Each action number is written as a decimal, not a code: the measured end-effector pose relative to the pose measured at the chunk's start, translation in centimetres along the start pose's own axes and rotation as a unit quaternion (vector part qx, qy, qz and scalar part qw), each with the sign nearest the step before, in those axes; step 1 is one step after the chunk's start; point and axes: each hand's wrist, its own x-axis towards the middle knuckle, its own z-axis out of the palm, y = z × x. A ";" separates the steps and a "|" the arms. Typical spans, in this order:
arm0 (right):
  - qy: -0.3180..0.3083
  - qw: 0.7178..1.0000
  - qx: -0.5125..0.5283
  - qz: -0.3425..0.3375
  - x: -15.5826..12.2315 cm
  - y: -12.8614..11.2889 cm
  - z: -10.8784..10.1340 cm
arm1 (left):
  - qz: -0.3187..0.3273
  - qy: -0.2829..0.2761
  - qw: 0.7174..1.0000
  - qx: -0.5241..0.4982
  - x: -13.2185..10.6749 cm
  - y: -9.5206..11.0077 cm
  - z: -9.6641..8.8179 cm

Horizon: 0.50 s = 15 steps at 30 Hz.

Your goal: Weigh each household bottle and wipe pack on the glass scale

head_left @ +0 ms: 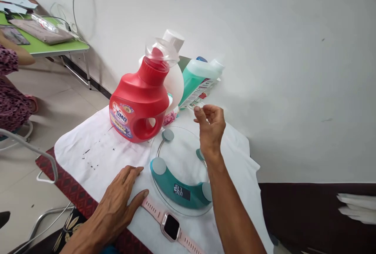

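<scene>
My left hand [125,191] lies on the white cloth [88,156] with fingers stretched out and thumb apart, holding nothing. Its thumb tip is at the strap of a pink smartwatch [171,226]. Above the right part of a round glass scale [179,152], my right hand [213,126] is raised, fingers curled in toward the thumb. Whatever it may hold is too small or hidden to make out. The scale has a teal band with a lit display [182,192]. Behind it stand a red OMO detergent bottle [141,93] with a clear cap and a green liquid bottle [194,79].
A white-capped jug [176,85] is partly hidden behind the red bottle. The wall [279,69] rises close behind the table. At left, a person's arm [25,56] is near a green table [53,46] with a laptop-like pink case [47,32] and papers.
</scene>
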 end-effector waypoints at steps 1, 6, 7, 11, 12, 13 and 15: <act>0.021 1.000 -0.016 0.016 1.3 0.7 -0.4 | -0.017 -0.004 1.000 -0.014 0.4 0.3 -0.1; 0.057 0.996 -0.008 0.068 7.6 4.9 0.8 | -0.058 0.000 0.997 -0.048 3.0 0.9 1.0; 0.058 0.996 -0.002 0.066 8.5 5.5 1.5 | -0.059 0.000 0.997 -0.051 3.4 0.9 1.5; 0.097 0.994 -0.017 0.048 10.3 6.3 4.0 | -0.070 -0.011 0.995 -0.070 4.4 0.5 3.7; 0.120 0.992 -0.026 0.038 10.3 6.2 4.5 | -0.075 -0.013 0.994 -0.077 4.5 0.4 4.2; 0.141 0.989 -0.034 0.022 10.1 6.0 5.0 | -0.081 -0.012 0.993 -0.085 4.6 0.2 4.5; 0.146 0.989 -0.033 -0.014 9.6 5.4 6.2 | -0.094 -0.013 0.990 -0.100 4.9 0.0 4.7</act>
